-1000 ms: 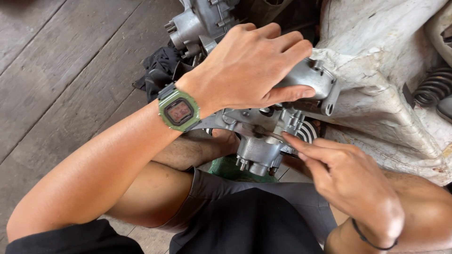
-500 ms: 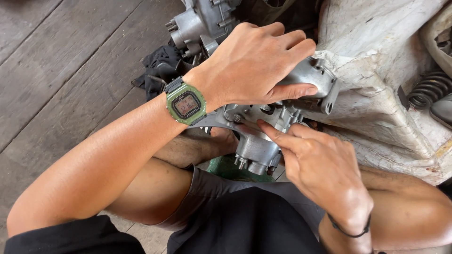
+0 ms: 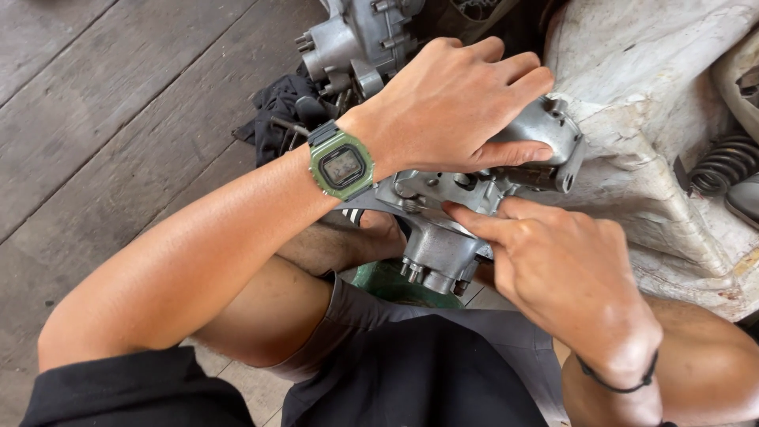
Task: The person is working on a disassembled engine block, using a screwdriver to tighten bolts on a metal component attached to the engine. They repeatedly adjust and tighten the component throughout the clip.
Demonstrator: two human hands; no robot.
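Left hand (image 3: 451, 107) clamped over top of grey metal engine part (image 3: 443, 237), long axis running left to right. Right hand (image 3: 565, 273) below, fingers narrow, fingertips pressing its near face.

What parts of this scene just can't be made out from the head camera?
- The top of the grey metal engine part: covered by the left hand.
- What the right hand fingertips press: hidden under them.
- The second metal casting: cut off by the top edge.
- The coil spring: cut off by the right edge.
- The green thing below: mostly hidden by the part and legs.
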